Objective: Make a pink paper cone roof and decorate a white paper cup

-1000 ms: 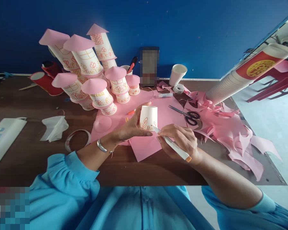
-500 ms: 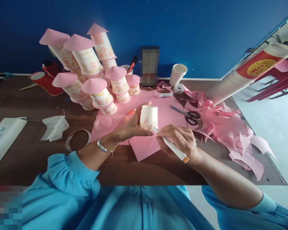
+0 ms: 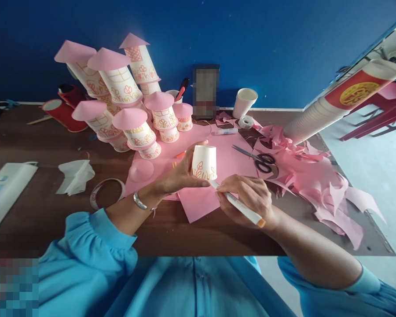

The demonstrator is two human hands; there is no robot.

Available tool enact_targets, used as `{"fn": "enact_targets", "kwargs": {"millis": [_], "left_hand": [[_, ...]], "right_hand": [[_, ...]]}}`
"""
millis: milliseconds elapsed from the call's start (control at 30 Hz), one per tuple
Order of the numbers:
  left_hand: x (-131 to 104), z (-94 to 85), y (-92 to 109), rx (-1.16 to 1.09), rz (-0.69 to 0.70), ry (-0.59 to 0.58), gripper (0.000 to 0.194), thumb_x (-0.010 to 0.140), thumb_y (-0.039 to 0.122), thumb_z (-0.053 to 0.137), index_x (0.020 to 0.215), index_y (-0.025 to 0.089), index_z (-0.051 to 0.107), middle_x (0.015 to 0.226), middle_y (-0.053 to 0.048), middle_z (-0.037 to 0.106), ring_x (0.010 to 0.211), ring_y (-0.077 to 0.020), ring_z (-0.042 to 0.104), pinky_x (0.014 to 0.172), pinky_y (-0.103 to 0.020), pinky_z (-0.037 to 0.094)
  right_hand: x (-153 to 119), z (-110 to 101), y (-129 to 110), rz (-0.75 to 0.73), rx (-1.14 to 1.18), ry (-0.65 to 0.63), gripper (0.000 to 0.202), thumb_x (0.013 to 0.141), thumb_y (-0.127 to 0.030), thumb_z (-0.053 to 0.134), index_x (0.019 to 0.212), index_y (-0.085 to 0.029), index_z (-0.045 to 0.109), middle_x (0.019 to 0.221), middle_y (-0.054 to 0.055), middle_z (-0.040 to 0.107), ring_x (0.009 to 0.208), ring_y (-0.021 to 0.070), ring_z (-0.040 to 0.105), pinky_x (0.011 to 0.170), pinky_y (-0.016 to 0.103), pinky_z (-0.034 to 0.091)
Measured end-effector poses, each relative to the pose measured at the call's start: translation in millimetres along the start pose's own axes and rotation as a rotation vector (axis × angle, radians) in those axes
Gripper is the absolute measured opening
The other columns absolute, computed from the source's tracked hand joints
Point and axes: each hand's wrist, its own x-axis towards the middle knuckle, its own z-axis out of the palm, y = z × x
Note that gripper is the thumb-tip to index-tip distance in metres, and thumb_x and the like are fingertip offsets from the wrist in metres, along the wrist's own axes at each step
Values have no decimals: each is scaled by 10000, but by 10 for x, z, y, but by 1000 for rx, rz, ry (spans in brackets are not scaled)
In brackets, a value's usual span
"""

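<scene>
A small white paper cup (image 3: 205, 159) with orange plant drawings along its lower part is held by my left hand (image 3: 181, 175), thumb below and fingers behind it. My right hand (image 3: 247, 196) grips a white marker (image 3: 242, 207) with an orange end, its tip at the cup's lower edge. Pink paper (image 3: 198, 204) lies under both hands. To the left stand several stacked cup towers (image 3: 120, 86), drawn with flowers and topped by pink paper cones.
Scissors (image 3: 255, 158) lie right of the cup, beside pink scraps (image 3: 317, 176). A tall cup stack (image 3: 336, 103) leans at the right. Further back are a white cup (image 3: 244, 102) and a small tape roll (image 3: 246, 122). A larger tape roll (image 3: 94, 193) rests at the left.
My right hand and the marker have shifted slightly to the right and down, the marker's orange end most visibly. The cup has barely moved in my left hand.
</scene>
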Motion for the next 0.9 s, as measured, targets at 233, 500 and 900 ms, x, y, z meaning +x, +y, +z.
{"fn": "enact_targets", "kwargs": {"millis": [233,500,900], "left_hand": [[-5,10,57,-68,-7,-9,1119,735,312,918,1613,494,248,1525,-83,457,1251,-322,525,977,-474,519],[18,19,26,-161,4,41,996,756,297,899,1580,475,370,1517,-53,497,1359,-330,497,1113,-510,462],[2,66,92,-233,-11,-10,961,770,263,856,1580,438,368,1371,-53,612,1274,-326,575,1055,-505,484]], "right_hand": [[10,-54,7,58,65,136,204,911,-110,697,1086,-198,643,824,38,744,685,172,744,575,266,604],[3,2,112,48,-40,197,262,940,-134,678,1183,-227,645,899,54,755,773,218,753,641,347,630],[-58,54,58,147,17,98,221,969,-204,679,1180,-223,615,969,73,794,875,216,802,695,296,639]]}}
